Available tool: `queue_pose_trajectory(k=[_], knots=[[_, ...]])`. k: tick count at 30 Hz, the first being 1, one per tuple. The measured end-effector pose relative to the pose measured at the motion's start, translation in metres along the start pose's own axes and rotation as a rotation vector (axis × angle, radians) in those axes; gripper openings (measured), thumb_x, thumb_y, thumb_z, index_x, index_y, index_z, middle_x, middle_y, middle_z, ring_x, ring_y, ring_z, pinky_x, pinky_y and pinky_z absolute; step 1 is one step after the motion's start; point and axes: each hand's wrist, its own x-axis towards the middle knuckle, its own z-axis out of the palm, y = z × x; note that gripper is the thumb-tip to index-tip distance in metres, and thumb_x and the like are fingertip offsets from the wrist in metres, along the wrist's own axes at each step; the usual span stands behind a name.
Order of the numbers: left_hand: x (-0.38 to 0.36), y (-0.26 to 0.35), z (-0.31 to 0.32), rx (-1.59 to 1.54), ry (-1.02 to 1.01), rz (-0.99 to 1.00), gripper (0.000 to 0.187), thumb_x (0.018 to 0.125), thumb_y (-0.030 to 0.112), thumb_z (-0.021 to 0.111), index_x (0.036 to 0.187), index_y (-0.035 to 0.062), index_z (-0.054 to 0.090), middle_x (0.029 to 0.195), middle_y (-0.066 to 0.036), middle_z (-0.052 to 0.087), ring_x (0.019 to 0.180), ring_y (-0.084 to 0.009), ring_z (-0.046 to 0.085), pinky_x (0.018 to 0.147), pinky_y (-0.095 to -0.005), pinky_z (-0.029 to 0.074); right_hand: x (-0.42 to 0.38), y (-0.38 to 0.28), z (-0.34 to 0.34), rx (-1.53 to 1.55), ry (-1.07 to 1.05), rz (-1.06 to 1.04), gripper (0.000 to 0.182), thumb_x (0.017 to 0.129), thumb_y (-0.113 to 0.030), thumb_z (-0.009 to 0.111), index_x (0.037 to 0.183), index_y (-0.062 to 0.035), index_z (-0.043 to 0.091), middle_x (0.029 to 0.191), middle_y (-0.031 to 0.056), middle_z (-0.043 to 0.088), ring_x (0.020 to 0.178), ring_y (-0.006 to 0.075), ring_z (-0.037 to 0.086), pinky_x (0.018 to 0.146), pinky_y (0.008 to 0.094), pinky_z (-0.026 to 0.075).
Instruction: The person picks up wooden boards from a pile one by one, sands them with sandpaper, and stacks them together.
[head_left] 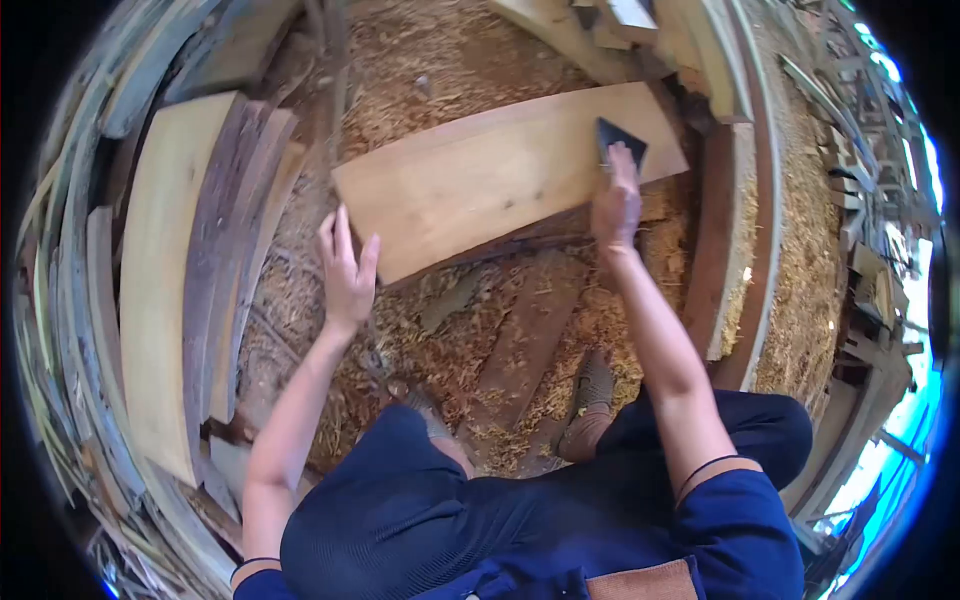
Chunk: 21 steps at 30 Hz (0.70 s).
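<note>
On the sawdust-strewn ground, a pale wooden board (500, 180) lies at a slant in front of the crouching person. Toward the board's far right end, the right hand (615, 200) presses a dark sheet of sandpaper (620, 140) flat against the wood, fingers closed down over it. At the board's near left corner, the left hand (345, 265) rests with its fingers spread open, touching the edge and gripping nothing. Left of the board, several long planks (165, 270) are stacked side by side. Below the board, near the person's knees, one shoe (592, 385) stands among wood shavings.
</note>
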Motion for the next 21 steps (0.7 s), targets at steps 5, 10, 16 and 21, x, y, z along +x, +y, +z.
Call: queue_pose_trajectory(k=[5, 10, 16, 21], knots=[[0.003, 0.015, 0.036, -0.151, 0.218, -0.167, 0.057, 0.093, 0.033, 0.051, 0.132, -0.0059, 0.034, 0.133, -0.021, 0.029, 0.125, -0.0324, 0.029, 0.107, -0.0412, 0.022, -0.045, -0.101, -0.023, 0.316, -0.288, -0.345, 0.046, 0.076, 0.006, 0.047, 0.121, 0.0047, 0.050, 0.125, 0.0225, 0.051, 0.122, 0.0336, 0.046, 0.106, 0.0412, 0.034], [0.001, 0.016, 0.034, -0.111, 0.204, -0.171, 0.055, 0.093, 0.028, 0.051, 0.130, -0.0088, 0.033, 0.135, -0.023, 0.025, 0.125, -0.0342, 0.027, 0.105, -0.0422, 0.024, 0.003, 0.034, -0.013, 0.023, -0.189, -0.075, 0.045, 0.078, -0.001, 0.052, 0.123, 0.0016, 0.050, 0.127, 0.0225, 0.050, 0.120, 0.0345, 0.047, 0.103, 0.0419, 0.036], [0.000, 0.015, 0.049, -0.059, 0.297, -0.118, 0.056, 0.094, 0.028, 0.051, 0.130, -0.0107, 0.032, 0.134, -0.025, 0.028, 0.124, -0.0351, 0.029, 0.104, -0.0428, 0.025, 0.022, 0.071, -0.005, -0.154, 0.079, 0.221, 0.035, 0.082, -0.003, 0.053, 0.114, 0.0092, 0.052, 0.115, 0.0245, 0.055, 0.113, 0.0358, 0.050, 0.101, 0.0402, 0.038], [0.001, 0.023, 0.047, -0.096, 0.302, -0.165, 0.054, 0.094, 0.027, 0.049, 0.131, -0.0094, 0.033, 0.135, -0.023, 0.028, 0.124, -0.0336, 0.031, 0.104, -0.0411, 0.026, -0.016, -0.087, 0.000, 0.328, -0.245, -0.316, 0.044, 0.079, 0.004, 0.047, 0.122, 0.0054, 0.049, 0.127, 0.0217, 0.050, 0.121, 0.0328, 0.047, 0.103, 0.0405, 0.038]])
